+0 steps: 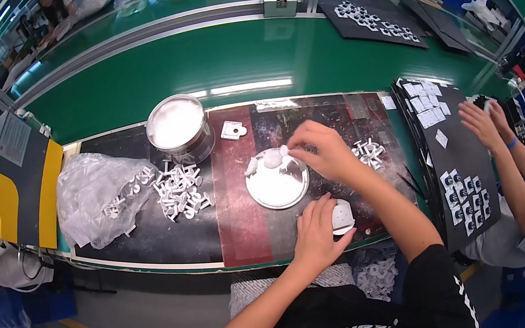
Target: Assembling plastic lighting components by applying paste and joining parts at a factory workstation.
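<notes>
My left hand (pixel 317 233) is closed round a white rounded plastic part (pixel 341 214) near the table's front edge. My right hand (pixel 325 150) pinches a small white piece (pixel 285 150) at the upper right rim of a round metal lid (pixel 276 193); its exact shape is too small to tell. White paste-like lumps (pixel 272 159) lie on the lid's far side. Partly behind my right hand is a small pile of white plastic pegs (pixel 369 155). A larger heap of such pegs (pixel 181 192) lies to the left, beside a clear plastic bag (pixel 96 193) holding more.
A metal tin (pixel 179 131) with white contents stands behind the pegs, near a flat white part with a hole (pixel 233 130). A yellow-grey machine (pixel 27 181) borders the left. At right, a co-worker's hands (pixel 484 122) are over a black board (pixel 457 151) bearing white parts. A green conveyor (pixel 202 62) runs behind.
</notes>
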A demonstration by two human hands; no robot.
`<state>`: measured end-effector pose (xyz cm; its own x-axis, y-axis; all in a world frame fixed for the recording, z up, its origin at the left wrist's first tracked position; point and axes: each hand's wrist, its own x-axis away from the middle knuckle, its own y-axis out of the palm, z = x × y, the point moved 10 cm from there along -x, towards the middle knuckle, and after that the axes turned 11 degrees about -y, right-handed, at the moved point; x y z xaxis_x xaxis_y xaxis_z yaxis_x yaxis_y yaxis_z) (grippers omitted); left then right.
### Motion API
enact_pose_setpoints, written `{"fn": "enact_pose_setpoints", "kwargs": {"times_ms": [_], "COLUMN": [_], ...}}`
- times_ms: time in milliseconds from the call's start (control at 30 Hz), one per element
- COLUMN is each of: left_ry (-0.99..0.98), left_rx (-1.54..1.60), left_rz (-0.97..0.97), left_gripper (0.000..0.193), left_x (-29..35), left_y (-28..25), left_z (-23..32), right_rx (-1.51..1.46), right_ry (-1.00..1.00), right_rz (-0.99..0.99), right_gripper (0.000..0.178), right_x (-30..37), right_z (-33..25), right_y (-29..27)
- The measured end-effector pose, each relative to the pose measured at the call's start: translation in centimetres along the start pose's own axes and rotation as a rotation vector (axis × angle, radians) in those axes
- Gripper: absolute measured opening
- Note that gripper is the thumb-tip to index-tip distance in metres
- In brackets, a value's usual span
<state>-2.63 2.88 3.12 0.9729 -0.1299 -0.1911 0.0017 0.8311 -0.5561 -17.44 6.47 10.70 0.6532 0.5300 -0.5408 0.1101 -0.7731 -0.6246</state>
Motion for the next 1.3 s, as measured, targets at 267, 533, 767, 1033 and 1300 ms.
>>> {"fn": "enact_pose_setpoints", "kwargs": {"times_ms": [267,533,767,1033,1300], "left_ry": [-0.007,-0.009,0.010,-0.087,-0.210], "left_rx": [-0.049,-0.002,-0.058,0.080,0.277], "left_rz": [-0.013,0.007,0.065,-0.025,-0.034], "left_gripper": [0.076,0.079,0.084,0.082,0.078], "left_x": [-0.5,-0.3,0.9,0.4,0.0], "left_y": [-0.3,0.0,-0.3,-0.3,-0.8], "left_z": [0.2,-0.2,0.2,-0.2,-1.4], "right_rx": [-1.004,-0.871,-0.843,-0.811,-0.908], "right_ry": [0.490,0.480,0.394,0.461,0.676], "right_rz": [0.202,0.315,0.406,0.488,0.595], "right_gripper": [0.044,0.027,0.030,0.031,0.030], "right_x": [7.5,11.4,14.7,17.7,18.9], "right_z": [1.2,1.8,2.2,2.6,3.7], "right_y": [-1.4,-2.5,-3.7,-4.2,-1.4]}}
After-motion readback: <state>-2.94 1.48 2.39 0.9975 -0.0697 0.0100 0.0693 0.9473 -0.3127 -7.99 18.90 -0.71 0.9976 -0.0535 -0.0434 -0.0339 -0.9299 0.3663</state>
